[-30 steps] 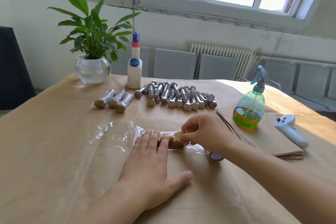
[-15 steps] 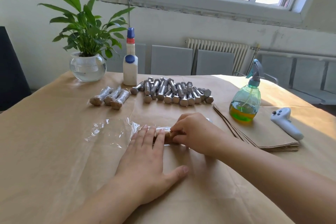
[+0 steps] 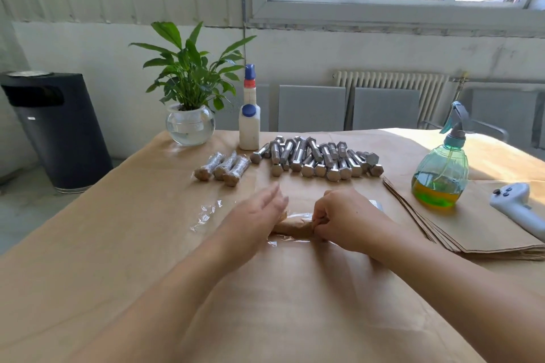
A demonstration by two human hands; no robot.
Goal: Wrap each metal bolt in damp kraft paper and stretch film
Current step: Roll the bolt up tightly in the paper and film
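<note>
A paper-wrapped bolt (image 3: 295, 227) lies on a sheet of clear stretch film (image 3: 206, 215) in the middle of the table. My right hand (image 3: 345, 219) pinches the bolt's right end with curled fingers. My left hand (image 3: 253, 224) lies at its left end, fingers straight and blurred. Several bare metal bolts (image 3: 318, 158) lie in a row behind. Three wrapped bolts (image 3: 224, 166) rest to their left. A roll of film (image 3: 376, 205) peeks out behind my right hand.
A green spray bottle (image 3: 441, 174), a stack of kraft sheets (image 3: 477, 233) and a white controller (image 3: 519, 209) sit on the right. A white glue bottle (image 3: 249, 121) and a potted plant (image 3: 190, 124) stand at the back. A black bin (image 3: 59, 130) stands on the floor at left.
My left hand has lifted from lying flat on the table and turned toward the bolt's left end. My right hand stays at the right end. The view has tilted up.
</note>
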